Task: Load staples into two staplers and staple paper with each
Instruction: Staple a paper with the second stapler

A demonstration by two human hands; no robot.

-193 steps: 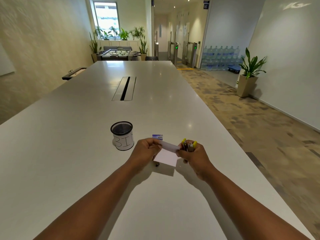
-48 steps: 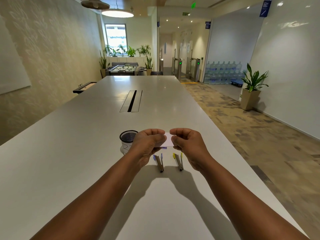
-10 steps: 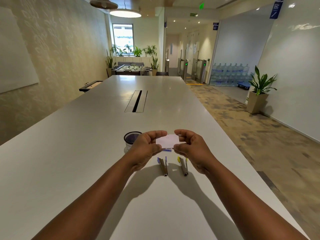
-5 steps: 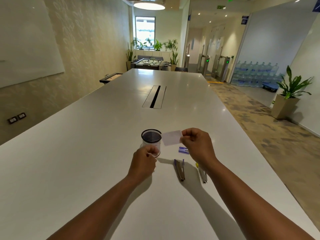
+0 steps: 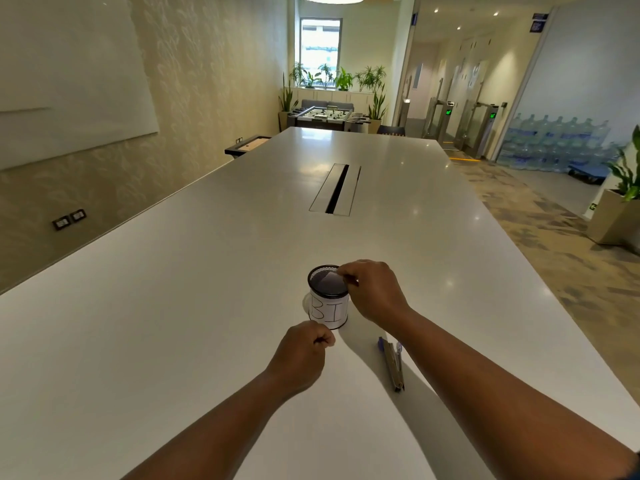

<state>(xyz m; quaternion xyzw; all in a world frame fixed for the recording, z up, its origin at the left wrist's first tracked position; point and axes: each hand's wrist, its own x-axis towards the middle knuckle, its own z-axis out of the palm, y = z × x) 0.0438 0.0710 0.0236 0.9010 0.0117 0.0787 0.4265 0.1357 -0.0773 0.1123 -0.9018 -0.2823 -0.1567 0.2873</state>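
A black mesh cup [image 5: 328,311] with a white label reading "BIN" stands on the white table [image 5: 173,306]. My right hand [image 5: 372,294] hovers over its right rim, fingertips pinched on a corner of a small white paper [image 5: 327,281] that hangs down inside the cup. Curled into a fist, my left hand [image 5: 304,349] rests on the table just in front of the cup's base and holds nothing visible. A stapler with blue ends [image 5: 393,363] lies on the table under my right forearm. That forearm hides the second stapler and the staple box.
A cable slot [image 5: 335,188] is set into the table's middle, farther away. The table's right edge [image 5: 540,282] runs along a carpeted walkway with a planter [image 5: 616,216]. A whiteboard [image 5: 69,74] hangs on the left wall.
My right hand has carried the paper left and down into the cup's mouth. The left hand has stayed in a fist near the cup's base. My view has turned further left.
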